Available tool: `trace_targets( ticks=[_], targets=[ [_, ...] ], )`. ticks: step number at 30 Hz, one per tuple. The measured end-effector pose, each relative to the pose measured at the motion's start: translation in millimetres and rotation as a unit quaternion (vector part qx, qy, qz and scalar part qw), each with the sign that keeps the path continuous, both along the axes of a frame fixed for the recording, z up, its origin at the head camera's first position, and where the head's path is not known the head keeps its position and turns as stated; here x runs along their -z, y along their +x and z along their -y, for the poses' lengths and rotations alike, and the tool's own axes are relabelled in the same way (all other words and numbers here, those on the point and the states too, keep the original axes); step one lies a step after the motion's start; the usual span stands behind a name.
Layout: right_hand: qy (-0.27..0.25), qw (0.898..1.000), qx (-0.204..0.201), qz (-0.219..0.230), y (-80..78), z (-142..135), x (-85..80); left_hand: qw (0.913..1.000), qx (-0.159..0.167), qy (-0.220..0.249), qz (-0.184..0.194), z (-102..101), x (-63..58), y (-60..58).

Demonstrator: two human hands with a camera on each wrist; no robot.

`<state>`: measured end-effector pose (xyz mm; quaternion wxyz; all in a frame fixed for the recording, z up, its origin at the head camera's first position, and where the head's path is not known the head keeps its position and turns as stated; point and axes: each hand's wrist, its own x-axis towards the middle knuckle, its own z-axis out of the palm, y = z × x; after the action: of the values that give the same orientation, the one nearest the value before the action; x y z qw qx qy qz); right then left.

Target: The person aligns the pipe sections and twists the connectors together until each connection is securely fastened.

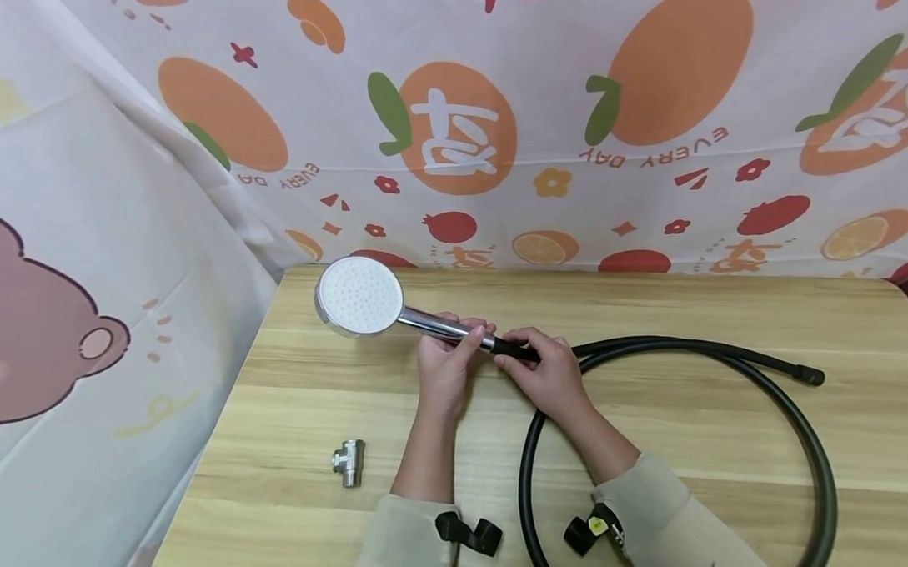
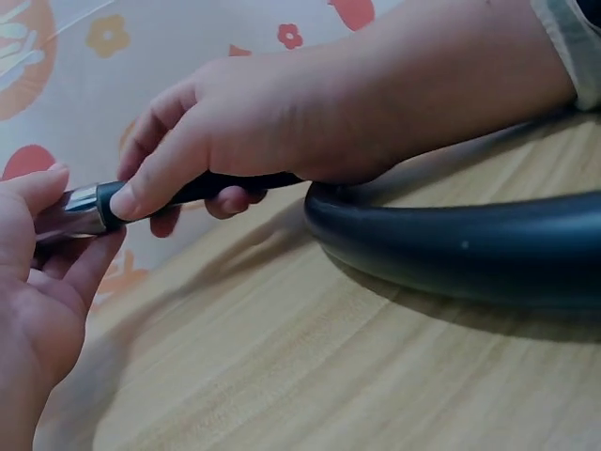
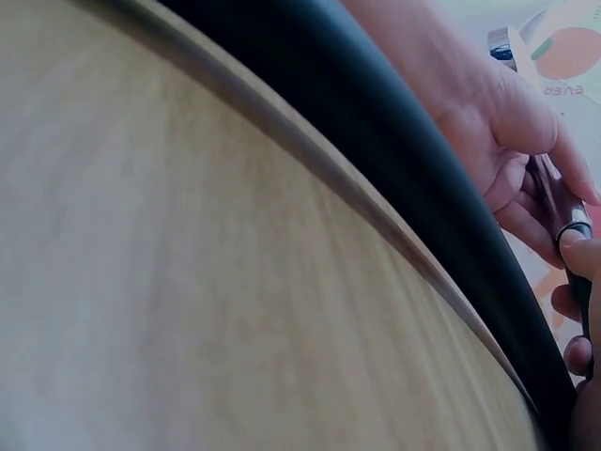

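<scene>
Nearby, 1 metal fitting (image 1: 350,463) lies left of hands (image 1: 443,366) (image 1: 553,373) gripping showerhead (image 1: 360,295) and looped hose (image 1: 823,469).

Left fingers (image 2: 96,263) around a chrome handle (image 2: 86,209), right fingers (image 2: 158,122) around a black hose (image 2: 460,252), above wooden tabletop (image 2: 282,385)

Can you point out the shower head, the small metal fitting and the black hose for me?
Shower head (image 1: 360,294), head view: middle of its white spray face.
Small metal fitting (image 1: 351,463), head view: middle of its body.
Black hose (image 2: 470,252), left wrist view: side of its thick-looking nearest stretch.
</scene>
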<state>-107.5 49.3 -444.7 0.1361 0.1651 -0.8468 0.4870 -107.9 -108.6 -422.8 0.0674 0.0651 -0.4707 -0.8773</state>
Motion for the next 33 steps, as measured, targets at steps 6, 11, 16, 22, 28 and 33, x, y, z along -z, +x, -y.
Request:
trace_targets(
  ticks=[6,11,16,22,28,33],
  targets=[
    [0.019,0.998,-0.005,-0.066,-1.0,0.1,5.6,0.9970,-0.046,-0.058,0.023,-2.4,3.3,-0.5],
    [0.019,0.994,0.012,-0.103,-1.8,-0.2,6.2,0.9980,-0.034,-0.040,0.036,-2.7,4.3,-0.5],
    [-0.010,0.995,0.004,-0.098,-1.6,-1.0,5.6,0.9997,0.003,-0.009,0.023,0.9,4.3,-0.9],
    [-0.040,0.997,-0.021,-0.069,-1.2,0.1,5.9,0.9996,0.029,0.000,-0.002,6.2,2.3,1.9],
    [-0.064,0.997,-0.019,-0.026,2.4,-1.6,3.2,0.9981,0.059,-0.001,-0.016,6.6,-1.5,2.6],
    [-0.101,0.994,-0.033,0.028,2.8,-2.4,1.3,0.9962,0.079,-0.005,-0.035,8.6,-2.1,2.7]
  ],
)
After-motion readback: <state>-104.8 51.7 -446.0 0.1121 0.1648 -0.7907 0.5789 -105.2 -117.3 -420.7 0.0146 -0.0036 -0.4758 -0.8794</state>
